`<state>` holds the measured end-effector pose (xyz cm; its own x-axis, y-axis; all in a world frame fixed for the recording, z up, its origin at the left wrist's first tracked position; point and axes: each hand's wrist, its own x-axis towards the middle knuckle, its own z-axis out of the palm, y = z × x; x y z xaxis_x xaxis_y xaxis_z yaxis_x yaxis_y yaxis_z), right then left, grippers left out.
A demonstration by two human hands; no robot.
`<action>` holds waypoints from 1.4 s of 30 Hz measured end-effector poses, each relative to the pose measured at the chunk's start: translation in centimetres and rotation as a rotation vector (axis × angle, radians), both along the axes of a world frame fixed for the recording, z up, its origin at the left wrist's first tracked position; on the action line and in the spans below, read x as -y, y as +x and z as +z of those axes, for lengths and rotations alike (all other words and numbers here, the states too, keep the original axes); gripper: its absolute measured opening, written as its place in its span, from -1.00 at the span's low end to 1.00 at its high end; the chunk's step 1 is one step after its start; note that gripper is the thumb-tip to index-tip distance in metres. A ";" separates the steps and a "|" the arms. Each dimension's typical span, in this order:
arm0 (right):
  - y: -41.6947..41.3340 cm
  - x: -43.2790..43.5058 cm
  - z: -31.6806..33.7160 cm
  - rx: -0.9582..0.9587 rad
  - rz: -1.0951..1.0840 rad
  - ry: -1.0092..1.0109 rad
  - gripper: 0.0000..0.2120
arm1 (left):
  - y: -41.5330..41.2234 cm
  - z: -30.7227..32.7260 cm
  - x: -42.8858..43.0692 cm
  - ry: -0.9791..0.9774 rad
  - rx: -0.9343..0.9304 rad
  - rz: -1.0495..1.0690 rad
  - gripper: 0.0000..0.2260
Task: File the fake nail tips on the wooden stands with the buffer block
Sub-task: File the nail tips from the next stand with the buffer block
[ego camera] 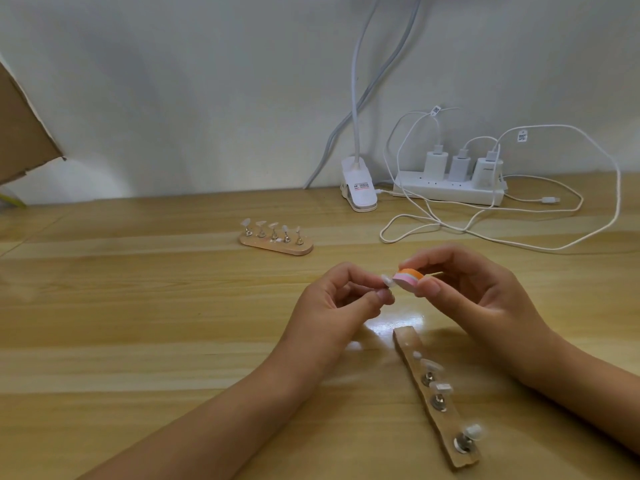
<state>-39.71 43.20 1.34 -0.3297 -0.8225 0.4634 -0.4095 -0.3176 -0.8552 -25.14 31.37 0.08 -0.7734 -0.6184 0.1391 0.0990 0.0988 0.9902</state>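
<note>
The orange, pink and white buffer block [408, 277], pinched in the right hand [464, 285], touches a clear fake nail tip [386, 279] pinched by the left hand [341, 299] above the pale wooden table [138, 306]. The near wooden stand [408, 341] lies at five o'clock from them, the far wooden stand [277, 247] at ten.

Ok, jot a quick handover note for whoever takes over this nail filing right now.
Left hand: pinches one nail tip, lifted off the table.
Right hand: grips the buffer block, its end at that tip.
Near stand, lower right: three tips mounted, far end bare.
Far stand, further back: five tips mounted.
Done: can't tell which tips are filed.
Left: finish this tip, reseat it, work through the rest.
</note>
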 end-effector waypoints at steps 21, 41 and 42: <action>-0.7 0.5 -0.6 -0.077 -0.079 0.078 -0.77 | 0.1 0.1 -0.3 -0.109 0.043 0.039 -0.86; -0.6 0.7 -0.6 -0.081 -0.035 0.114 -0.76 | 0.1 0.2 -0.4 -0.143 0.047 0.034 -0.87; -0.7 0.7 -0.7 -0.060 -0.027 0.128 -0.75 | 0.1 0.2 -0.4 -0.141 0.046 0.036 -0.87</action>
<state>-40.38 42.53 0.68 -0.3269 -0.8674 0.3752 -0.4682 -0.1962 -0.8616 -25.01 31.75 0.27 -0.7585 -0.6230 0.1912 0.0473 0.2399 0.9696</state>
